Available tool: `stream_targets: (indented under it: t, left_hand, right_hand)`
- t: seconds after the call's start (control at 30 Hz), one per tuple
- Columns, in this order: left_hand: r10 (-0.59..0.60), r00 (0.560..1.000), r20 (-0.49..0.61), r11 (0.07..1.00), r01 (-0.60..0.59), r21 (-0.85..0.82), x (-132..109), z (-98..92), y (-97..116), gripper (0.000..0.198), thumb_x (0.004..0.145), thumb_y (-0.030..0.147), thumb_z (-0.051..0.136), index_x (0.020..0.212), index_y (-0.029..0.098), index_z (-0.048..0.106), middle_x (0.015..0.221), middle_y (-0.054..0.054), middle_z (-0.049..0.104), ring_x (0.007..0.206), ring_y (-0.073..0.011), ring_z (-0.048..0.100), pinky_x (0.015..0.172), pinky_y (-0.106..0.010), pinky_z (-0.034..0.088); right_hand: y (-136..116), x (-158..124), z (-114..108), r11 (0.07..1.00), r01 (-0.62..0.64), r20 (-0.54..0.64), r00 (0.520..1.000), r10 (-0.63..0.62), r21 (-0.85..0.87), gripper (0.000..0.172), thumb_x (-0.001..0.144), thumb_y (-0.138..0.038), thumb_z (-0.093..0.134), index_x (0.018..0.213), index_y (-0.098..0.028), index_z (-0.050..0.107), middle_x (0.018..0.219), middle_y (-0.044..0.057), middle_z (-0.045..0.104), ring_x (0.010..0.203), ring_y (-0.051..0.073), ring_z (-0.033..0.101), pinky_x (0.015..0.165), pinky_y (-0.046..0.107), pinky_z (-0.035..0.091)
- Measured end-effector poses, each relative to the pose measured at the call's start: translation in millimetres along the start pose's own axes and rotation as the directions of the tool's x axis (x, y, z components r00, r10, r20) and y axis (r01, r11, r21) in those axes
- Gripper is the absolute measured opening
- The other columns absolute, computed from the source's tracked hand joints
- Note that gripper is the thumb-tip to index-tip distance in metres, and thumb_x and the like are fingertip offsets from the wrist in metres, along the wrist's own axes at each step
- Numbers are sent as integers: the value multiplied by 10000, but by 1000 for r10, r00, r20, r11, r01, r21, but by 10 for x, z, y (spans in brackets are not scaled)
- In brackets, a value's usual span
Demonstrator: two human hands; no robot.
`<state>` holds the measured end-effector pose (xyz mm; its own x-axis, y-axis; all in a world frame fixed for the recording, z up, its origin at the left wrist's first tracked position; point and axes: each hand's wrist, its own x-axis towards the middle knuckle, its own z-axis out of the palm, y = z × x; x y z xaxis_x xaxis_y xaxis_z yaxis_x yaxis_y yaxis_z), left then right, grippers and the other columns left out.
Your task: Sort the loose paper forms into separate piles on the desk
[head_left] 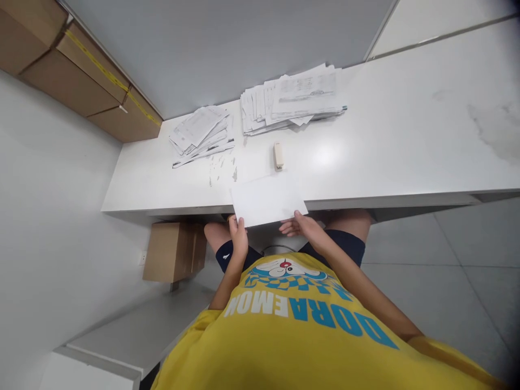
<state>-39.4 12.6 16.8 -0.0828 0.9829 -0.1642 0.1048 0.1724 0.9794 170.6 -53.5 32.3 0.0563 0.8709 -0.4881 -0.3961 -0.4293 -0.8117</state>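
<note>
A white sheet of paper (268,199) is held at the desk's front edge, its far side reaching over the desktop. My left hand (239,234) pinches the near left corner, thumb on top. At the near right corner, my right hand (304,227) has its thumb on the sheet and its fingers underneath. Just beyond the paper lies a small cream stapler (278,156). Farther back are a large stack of printed papers (296,100) and, to its left, a smaller, untidy pile of papers (201,132).
The white desk (390,135) runs along a grey panel (227,49). Cardboard boxes (77,81) with a yellow strap stand at the back left. Another cardboard box (160,252) is below the desk on the left. Grey marks (222,169) show on the desktop by the smaller pile.
</note>
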Motion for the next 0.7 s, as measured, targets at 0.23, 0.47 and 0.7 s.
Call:
stream_targets:
  t: [0.23,0.47,0.7]
  left_hand:
    - [-25,1000,12,1000,25,-16,-10,-67,23,368,850,577,573,809,220,492,657,38,465,537,-107,444,525,-228,382]
    - [-28,999,-32,999,27,-23,34,-85,-24,367,851,566,568,968,221,525,843,-9,553,689,-138,527,592,-234,421]
    - [30,999,-20,999,-30,-11,101,-117,-34,369,816,536,631,961,209,540,894,-30,593,830,-167,577,730,-261,461]
  right_hand:
    - [27,-19,-260,1000,13,-82,997,-15,-20,591,659,-748,706,880,-200,726,938,119,747,843,248,704,733,340,579]
    - [-48,76,-197,971,232,-160,962,-221,51,524,639,-592,791,1016,-251,664,992,27,723,908,202,659,800,296,518]
    - [-80,88,-134,963,257,-190,944,-268,-82,412,707,-591,713,882,-220,669,810,7,695,772,187,616,720,282,473]
